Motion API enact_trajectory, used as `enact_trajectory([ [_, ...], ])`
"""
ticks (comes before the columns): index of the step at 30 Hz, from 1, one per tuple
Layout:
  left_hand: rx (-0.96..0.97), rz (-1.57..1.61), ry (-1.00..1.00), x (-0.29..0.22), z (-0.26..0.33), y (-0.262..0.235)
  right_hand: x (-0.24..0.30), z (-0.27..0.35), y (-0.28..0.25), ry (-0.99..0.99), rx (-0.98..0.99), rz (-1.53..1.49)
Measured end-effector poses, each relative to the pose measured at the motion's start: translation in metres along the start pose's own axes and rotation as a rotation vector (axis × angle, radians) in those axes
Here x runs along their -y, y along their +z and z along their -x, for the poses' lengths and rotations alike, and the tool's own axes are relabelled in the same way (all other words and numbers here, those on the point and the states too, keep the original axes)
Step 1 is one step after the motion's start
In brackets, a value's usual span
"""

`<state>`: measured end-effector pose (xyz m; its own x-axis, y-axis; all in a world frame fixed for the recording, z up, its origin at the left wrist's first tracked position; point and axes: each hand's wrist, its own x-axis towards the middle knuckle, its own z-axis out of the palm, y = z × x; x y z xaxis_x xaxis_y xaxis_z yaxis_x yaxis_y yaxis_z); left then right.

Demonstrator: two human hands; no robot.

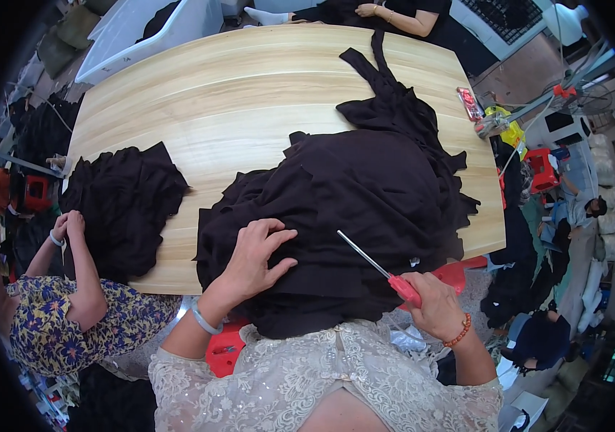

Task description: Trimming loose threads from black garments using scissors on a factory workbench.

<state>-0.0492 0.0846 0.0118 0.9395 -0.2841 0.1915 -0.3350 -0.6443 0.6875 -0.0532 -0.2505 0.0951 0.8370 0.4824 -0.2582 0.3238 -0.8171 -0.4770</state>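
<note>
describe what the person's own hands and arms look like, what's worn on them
Both hands are bare, without gloves. Above the left hand sits a smooth, pale bangle; above the right hand, a bracelet of round orange-brown beads. The sleeves are cream lace, leaving the forearms bare.

Readable text: 0 — dark marks (127, 60) on white bin (167, 45), beyond far left corner of table (214, 93) — too small to read.
</note>
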Motion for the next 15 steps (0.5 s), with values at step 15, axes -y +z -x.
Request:
enact_trajectory([
  [15,0.108,0.129,-0.031,0.035,-0.013,-0.016,0.012,-0.017,-0.002,-0.085,0.075,0.014],
])
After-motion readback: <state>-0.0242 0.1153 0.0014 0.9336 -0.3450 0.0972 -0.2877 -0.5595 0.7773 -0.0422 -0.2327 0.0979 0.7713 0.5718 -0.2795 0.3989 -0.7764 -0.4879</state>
